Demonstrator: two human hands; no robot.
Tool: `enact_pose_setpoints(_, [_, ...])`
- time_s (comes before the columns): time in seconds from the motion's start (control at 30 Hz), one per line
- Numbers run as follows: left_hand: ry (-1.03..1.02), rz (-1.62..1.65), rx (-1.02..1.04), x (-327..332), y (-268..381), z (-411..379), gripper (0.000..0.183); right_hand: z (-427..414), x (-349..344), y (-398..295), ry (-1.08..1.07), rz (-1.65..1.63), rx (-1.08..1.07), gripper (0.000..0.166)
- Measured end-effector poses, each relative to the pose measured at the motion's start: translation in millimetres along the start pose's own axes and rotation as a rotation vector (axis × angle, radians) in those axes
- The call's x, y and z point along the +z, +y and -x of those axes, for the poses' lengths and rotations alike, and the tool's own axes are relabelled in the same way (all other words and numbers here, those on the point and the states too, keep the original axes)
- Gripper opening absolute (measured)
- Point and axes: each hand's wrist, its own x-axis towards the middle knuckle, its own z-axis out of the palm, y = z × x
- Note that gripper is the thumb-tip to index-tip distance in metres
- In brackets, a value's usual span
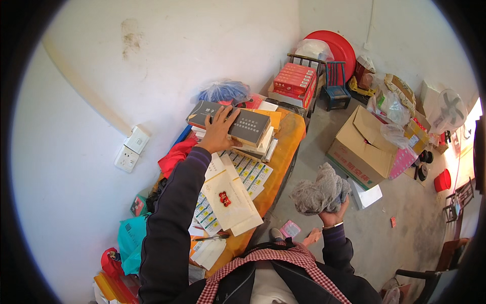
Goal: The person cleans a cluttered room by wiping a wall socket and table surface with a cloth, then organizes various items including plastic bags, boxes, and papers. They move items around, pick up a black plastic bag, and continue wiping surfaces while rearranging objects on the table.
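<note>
My left hand (220,131) rests with its fingers spread on a dark grey cardboard box (250,127) that bears pale writing. That box lies on top of a stack of other boxes and papers (267,146) at the table's back. My right hand (336,212) is held out over the floor, right of the table, gripping a crumpled grey cloth (319,190). Nearer me on the table lie printed sheets with yellow spots (250,171), a cream paper bag (231,201) with a red emblem, and a pen (210,238).
The table has an orange-brown top (286,146) beside the wall. Red boxes (294,79) are piled behind it, near a small blue chair (336,89). A large cardboard carton (360,148) and a white box (364,193) stand on the floor to the right. A teal bag (131,237) sits at left.
</note>
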Motion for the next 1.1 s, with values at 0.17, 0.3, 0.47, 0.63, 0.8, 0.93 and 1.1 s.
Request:
enact_pose_setpoints(0.17, [0.010, 0.011, -0.034, -0.1, 8.1, -1.5, 0.112, -9.6, -0.3, 5.5, -0.013, 0.029, 0.021, 0.053])
enact_pose_setpoints(0.3, [0.231, 0.145, -0.127, -22.6, 35.5, 44.0, 0.104, -34.4, -13.1, 11.8, -0.034, 0.021, 0.050, 0.053])
enact_pose_setpoints(0.47, [0.682, 0.444, -0.653, 34.1, 39.8, 172.0, 0.079, -86.7, -39.6, 33.3, -0.161, 0.050, 0.159, 0.055])
enact_pose_setpoints(0.63, [0.531, 1.519, -1.026, 88.4, 91.5, 240.8, 0.076, -130.7, -36.6, 63.7, -0.070, 0.236, 0.287, 0.047])
enact_pose_setpoints(0.8, [0.585, 1.579, -1.021, 82.8, 106.1, 219.8, 0.072, -102.8, -42.8, 72.7, 0.000, 0.575, 0.639, 0.042])
enact_pose_setpoints(0.93, [0.635, 1.615, -1.018, 92.1, 117.1, 213.2, 0.068, -50.6, -42.0, 82.9, 0.010, 0.834, 0.800, 0.046])
enact_pose_setpoints(1.1, [0.745, 1.644, -0.994, 101.5, 123.0, 197.0, 0.056, -55.9, -10.8, 88.8, 0.087, 0.723, 0.785, 0.043])
